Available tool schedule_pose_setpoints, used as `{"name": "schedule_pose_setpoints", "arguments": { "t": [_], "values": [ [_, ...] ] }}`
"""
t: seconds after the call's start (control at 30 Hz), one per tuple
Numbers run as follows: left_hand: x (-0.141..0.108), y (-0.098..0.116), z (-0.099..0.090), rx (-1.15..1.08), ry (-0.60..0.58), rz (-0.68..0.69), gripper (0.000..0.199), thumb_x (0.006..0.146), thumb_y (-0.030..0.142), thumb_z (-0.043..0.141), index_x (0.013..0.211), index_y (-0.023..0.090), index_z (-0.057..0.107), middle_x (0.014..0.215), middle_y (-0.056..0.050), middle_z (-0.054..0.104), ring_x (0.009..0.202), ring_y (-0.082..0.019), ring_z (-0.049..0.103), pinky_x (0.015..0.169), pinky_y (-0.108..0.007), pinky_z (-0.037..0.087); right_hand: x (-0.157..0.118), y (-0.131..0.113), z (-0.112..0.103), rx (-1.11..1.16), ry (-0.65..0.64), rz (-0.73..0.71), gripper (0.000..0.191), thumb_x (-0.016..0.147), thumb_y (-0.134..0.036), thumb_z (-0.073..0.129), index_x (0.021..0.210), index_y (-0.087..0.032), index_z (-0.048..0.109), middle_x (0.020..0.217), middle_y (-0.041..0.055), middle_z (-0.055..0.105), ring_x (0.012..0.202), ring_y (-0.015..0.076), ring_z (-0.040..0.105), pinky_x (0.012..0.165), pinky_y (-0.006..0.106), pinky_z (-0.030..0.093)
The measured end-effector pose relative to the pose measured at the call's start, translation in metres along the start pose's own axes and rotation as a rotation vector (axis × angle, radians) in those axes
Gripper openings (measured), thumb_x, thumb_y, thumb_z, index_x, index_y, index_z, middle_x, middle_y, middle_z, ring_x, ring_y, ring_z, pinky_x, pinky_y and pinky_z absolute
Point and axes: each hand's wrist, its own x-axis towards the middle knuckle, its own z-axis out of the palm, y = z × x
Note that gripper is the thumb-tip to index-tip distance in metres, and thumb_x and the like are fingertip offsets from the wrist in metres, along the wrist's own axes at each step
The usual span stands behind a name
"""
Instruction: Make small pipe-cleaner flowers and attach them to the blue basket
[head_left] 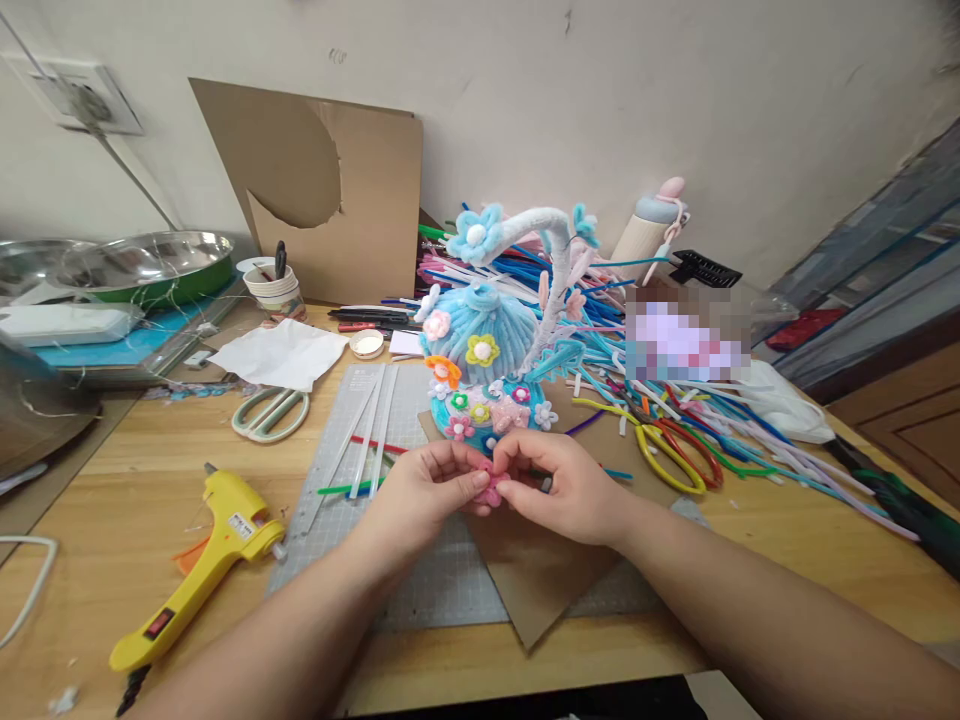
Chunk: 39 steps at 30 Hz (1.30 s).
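Note:
Between the fingertips of my left hand [442, 480] and my right hand [551, 485] is a small pink pipe-cleaner flower [493, 488]. Both hands pinch it from either side; its far petals are partly covered by my fingers. Just behind it stands a blue pipe-cleaner house [480, 320] with a rounded roof, dotted with coloured flowers. A white stem [553, 290] arches over the roof and ends in a blue flower [476, 233]. The house's front base is partly hidden by my hands. Brown cardboard [532, 590] lies beneath my hands on a grey cutting mat [315, 540].
A yellow glue gun [232, 525] lies at left, with green-handled scissors [271, 413] under white tissue [281, 352]. Clear glue sticks [365, 430] lie on the mat. Yellow-handled scissors [664, 455] and loose pipe cleaners [757, 430] spread at right. Cut cardboard [379, 200] leans against the wall.

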Motion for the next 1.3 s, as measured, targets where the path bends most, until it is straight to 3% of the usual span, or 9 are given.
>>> {"name": "schedule_pose_setpoints", "arguments": {
  "t": [0.2,0.33,0.4,0.63,0.73,0.9,1.07,1.13,1.3],
  "values": [
    [0.0,0.002,0.004,0.071,0.02,0.085,0.033,0.069,0.028,0.076,0.088,0.015,0.053,0.066,0.001,0.066,0.059,-0.012,0.063,0.057,-0.024,0.048,0.003,0.003,0.001,0.197,-0.036,0.166,0.012,0.084,-0.026,0.054,0.077,-0.017,0.052,0.069,0.0004,0.058,0.061,0.0118,0.055,0.057,0.024,0.045],
    [0.002,-0.001,0.0,0.03,0.049,0.06,0.03,0.071,0.033,0.074,0.088,0.013,0.059,0.075,-0.001,0.066,0.069,-0.012,0.062,0.065,-0.025,0.05,0.005,0.003,0.007,0.23,0.154,0.165,0.015,0.084,-0.029,0.054,0.074,-0.018,0.051,0.066,-0.0026,0.052,0.051,0.008,0.048,0.049,0.022,0.039],
    [0.002,-0.002,-0.002,0.035,0.036,0.006,0.027,0.071,0.033,0.074,0.083,0.012,0.063,0.078,-0.003,0.066,0.072,-0.012,0.062,0.07,-0.026,0.05,0.004,0.002,0.009,0.221,0.174,0.148,0.015,0.084,-0.029,0.053,0.074,-0.018,0.051,0.065,-0.0035,0.05,0.05,0.0078,0.046,0.048,0.021,0.038],
    [0.0,0.001,0.002,0.13,0.056,0.045,0.02,0.07,0.028,0.074,0.073,0.012,0.063,0.061,0.002,0.062,0.058,-0.008,0.056,0.061,-0.022,0.045,-0.003,-0.001,0.004,-0.205,0.083,0.018,0.013,0.086,-0.021,0.051,0.075,-0.018,0.057,0.07,0.0004,0.058,0.063,0.012,0.05,0.055,0.023,0.037],
    [-0.001,0.003,0.003,0.138,0.046,0.04,0.018,0.07,0.025,0.074,0.072,0.011,0.063,0.061,0.002,0.062,0.058,-0.008,0.056,0.06,-0.021,0.044,-0.004,-0.003,0.002,-0.283,0.082,-0.05,0.014,0.085,-0.018,0.05,0.072,-0.017,0.057,0.068,0.0001,0.057,0.061,0.0116,0.049,0.055,0.024,0.036],
    [-0.002,0.0,0.001,-0.012,-0.031,0.043,0.015,0.073,0.025,0.073,0.077,0.012,0.066,0.068,0.001,0.067,0.062,-0.007,0.06,0.065,-0.02,0.046,-0.002,-0.008,0.005,-0.082,0.142,0.024,0.016,0.083,-0.022,0.051,0.069,-0.017,0.055,0.064,-0.0006,0.055,0.058,0.0109,0.047,0.053,0.023,0.036],
    [-0.003,-0.001,0.002,-0.015,0.007,0.088,0.013,0.071,0.021,0.076,0.074,0.011,0.067,0.066,0.0,0.068,0.061,-0.007,0.061,0.063,-0.018,0.047,0.002,-0.008,0.008,0.18,0.126,0.183,0.015,0.08,-0.021,0.051,0.065,-0.017,0.052,0.059,-0.003,0.051,0.052,0.0084,0.042,0.048,0.021,0.034],
    [-0.003,0.001,0.001,-0.082,-0.003,0.034,0.013,0.071,0.021,0.076,0.074,0.011,0.068,0.068,-0.001,0.07,0.06,-0.007,0.062,0.063,-0.019,0.049,0.002,-0.007,0.006,0.181,0.107,0.135,0.011,0.081,-0.021,0.052,0.07,-0.017,0.053,0.062,-0.0029,0.051,0.052,0.008,0.043,0.048,0.021,0.035],
    [-0.005,0.006,-0.002,-0.284,-0.09,-0.181,0.014,0.071,0.018,0.075,0.081,0.008,0.071,0.073,-0.004,0.07,0.058,-0.006,0.061,0.061,-0.017,0.052,-0.001,-0.005,-0.005,0.037,0.03,-0.139,0.007,0.082,-0.017,0.054,0.087,-0.017,0.059,0.076,0.0022,0.059,0.062,0.0109,0.052,0.054,0.022,0.042]
  ]
}}
